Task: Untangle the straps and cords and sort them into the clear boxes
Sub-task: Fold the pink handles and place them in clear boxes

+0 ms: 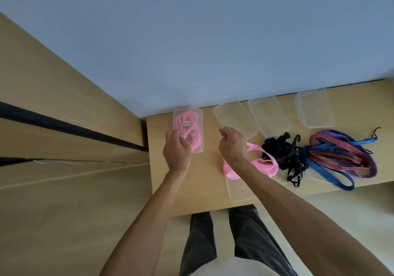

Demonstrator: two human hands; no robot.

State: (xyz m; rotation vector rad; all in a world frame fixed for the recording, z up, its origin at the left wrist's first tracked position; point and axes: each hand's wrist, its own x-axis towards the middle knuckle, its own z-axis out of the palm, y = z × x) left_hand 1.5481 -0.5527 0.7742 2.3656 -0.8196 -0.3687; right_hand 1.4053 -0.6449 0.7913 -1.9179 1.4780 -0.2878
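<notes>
Stock as I see it from the head view, largest item first.

Wooden table [187,192]: light top, set against a blue wall [213,30], with tall wooden panels [53,105] at left.

Striped elastic straps [341,156]: red, blue and purple, heaped at the far right of the table.

Black cords [285,154]: a tangled pile just left of the striped heap, touching it.

Loose pink strap [262,164]: looped on the table left of the black pile, partly lying over a clear lid [238,190] at the near edge and partly hidden by my right forearm.

Empty clear boxes: three along the far edge, at [234,120], [269,115] and [315,109].

Filled clear box [188,129]: far left, closed, with a small label on top and pink strap coiled inside.

Left hand [177,150]: fingers laid over the near end of the filled box, gripping it.

Right hand [231,141]: raised over the table between the filled box and the nearest empty one, fingers curled; I cannot tell whether it pinches anything.
</notes>
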